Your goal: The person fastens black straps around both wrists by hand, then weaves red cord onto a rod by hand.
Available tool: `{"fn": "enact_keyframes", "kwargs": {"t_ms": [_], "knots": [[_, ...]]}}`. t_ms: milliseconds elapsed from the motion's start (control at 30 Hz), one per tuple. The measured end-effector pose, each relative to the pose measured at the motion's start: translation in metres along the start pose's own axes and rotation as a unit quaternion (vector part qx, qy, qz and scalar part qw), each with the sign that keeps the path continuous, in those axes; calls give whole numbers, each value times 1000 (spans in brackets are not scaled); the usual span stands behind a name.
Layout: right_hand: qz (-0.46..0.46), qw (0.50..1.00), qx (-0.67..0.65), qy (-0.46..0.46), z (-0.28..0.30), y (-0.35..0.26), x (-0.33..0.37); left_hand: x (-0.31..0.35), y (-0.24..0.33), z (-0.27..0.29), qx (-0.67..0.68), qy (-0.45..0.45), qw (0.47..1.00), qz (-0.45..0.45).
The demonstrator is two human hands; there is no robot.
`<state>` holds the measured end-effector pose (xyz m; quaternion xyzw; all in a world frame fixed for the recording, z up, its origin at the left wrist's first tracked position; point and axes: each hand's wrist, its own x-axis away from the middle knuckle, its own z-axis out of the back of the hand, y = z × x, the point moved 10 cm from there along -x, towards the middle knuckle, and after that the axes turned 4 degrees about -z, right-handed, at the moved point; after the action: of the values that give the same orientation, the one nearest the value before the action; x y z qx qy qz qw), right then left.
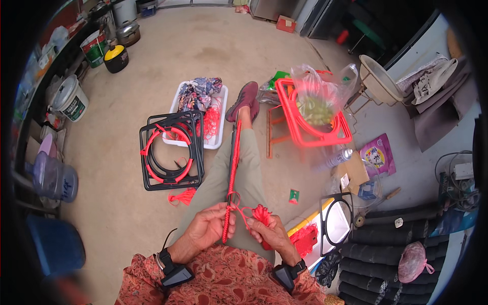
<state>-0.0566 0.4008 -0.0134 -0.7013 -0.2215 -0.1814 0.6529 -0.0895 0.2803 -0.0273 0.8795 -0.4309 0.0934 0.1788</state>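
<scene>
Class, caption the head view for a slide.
The left hand holds a red-wrapped strip; the right hand, a red cord bundle.

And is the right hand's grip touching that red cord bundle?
Touching: the head view shows the right hand's grip around the red cord bundle, which pokes out above.

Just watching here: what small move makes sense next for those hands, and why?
Probably a gentle pull on the red cord with the right hand: the stretch between the hands curves loosely, and the left hand already holds the red-covered bar.
</scene>
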Motion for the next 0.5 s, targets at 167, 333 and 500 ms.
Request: {"fn": "enact_keyframes", "kwargs": {"t_ms": [167, 333, 500], "knots": [[-27, 999, -39, -19, 3, -12, 10, -1, -3, -4, 14, -17, 1000, -2], [-56, 982, -176, -31, -16, 13, -4, -5, -5, -10, 6, -25, 1000, -4], [-84, 976, -197, -51, -19, 27, -4, -5, -4, -7, -9, -30, 999, -13]]}}
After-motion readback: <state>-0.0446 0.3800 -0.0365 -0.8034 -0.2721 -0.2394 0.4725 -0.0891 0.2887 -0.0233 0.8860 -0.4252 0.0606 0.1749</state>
